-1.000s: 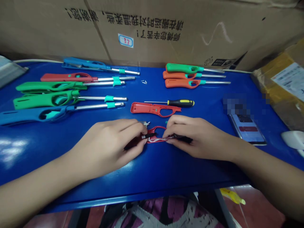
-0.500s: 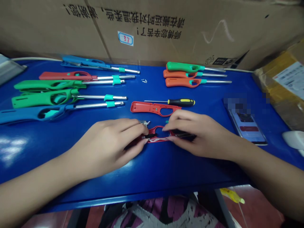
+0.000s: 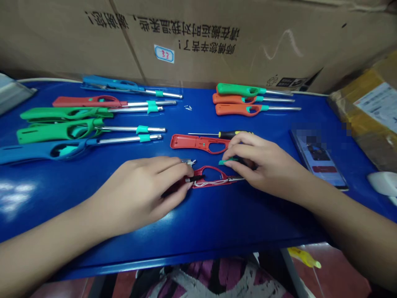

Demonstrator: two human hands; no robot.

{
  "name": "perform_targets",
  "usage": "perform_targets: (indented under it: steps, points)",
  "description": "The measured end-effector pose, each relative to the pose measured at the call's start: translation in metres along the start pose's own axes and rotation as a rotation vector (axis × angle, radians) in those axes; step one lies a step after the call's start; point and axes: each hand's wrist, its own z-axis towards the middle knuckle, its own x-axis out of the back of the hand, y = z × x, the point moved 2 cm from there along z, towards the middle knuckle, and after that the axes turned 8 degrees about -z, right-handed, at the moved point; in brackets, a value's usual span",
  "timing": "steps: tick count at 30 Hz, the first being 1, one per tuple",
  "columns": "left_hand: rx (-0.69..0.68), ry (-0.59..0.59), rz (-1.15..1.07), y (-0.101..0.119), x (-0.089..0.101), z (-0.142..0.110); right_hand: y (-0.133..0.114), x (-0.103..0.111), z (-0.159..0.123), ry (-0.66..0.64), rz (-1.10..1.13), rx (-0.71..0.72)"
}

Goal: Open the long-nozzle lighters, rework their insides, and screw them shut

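Note:
My left hand [image 3: 155,186] closes around the wide end of an open red lighter shell [image 3: 204,169], pressing it near the table. A black igniter piece [image 3: 197,178] pokes out from its fingers, and white wires run along the shell towards a metal tube [image 3: 237,179]. Beyond those fingers lies a clear part with a metal end [image 3: 187,161], partly hidden. My right hand [image 3: 260,161] pinches a small teal trigger [image 3: 223,162] just behind the shell's finger loop. The other red shell half [image 3: 186,142] lies farther back, inner side up, beside a yellow-and-black screwdriver [image 3: 227,134].
Several long lighters, among them a blue one [image 3: 74,149] and a green one [image 3: 58,130], lie at left. A green lighter [image 3: 237,88] and two orange ones are back right. Tiny screws [image 3: 188,108], a phone [image 3: 322,161] and a large cardboard box [image 3: 198,66] are also there.
My right hand has moved off the shell's tube end, slightly back and right, and now pinches the teal trigger. My left hand keeps its hold on the red shell.

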Motion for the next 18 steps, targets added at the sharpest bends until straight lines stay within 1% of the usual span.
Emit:
perform_targets:
  steps: [2,3,6,8,13,18]
  points:
    - [0.001,-0.001,0.000,-0.0005,0.0001,-0.0001,-0.0020,0.0024,0.0013,0.037,0.150,-0.046]
    - [0.001,-0.002,0.000,-0.0009,0.0002,-0.0002,-0.0025,0.0031,0.0019,0.036,0.249,-0.099]
    - [-0.001,-0.009,0.004,-0.0017,0.0008,-0.0005,-0.0027,0.0022,0.0034,-0.036,0.577,-0.293]
    - [-0.005,-0.012,0.008,-0.0019,0.0010,-0.0007,-0.0028,0.0014,0.0047,-0.069,0.734,-0.360]
    - [-0.012,-0.004,0.020,-0.0013,0.0002,-0.0015,-0.0037,0.0020,0.0080,-0.108,0.907,-0.416]
    - [-0.012,-0.004,0.016,-0.0016,-0.0004,-0.0009,-0.0042,0.0018,0.0093,-0.165,1.007,-0.438]
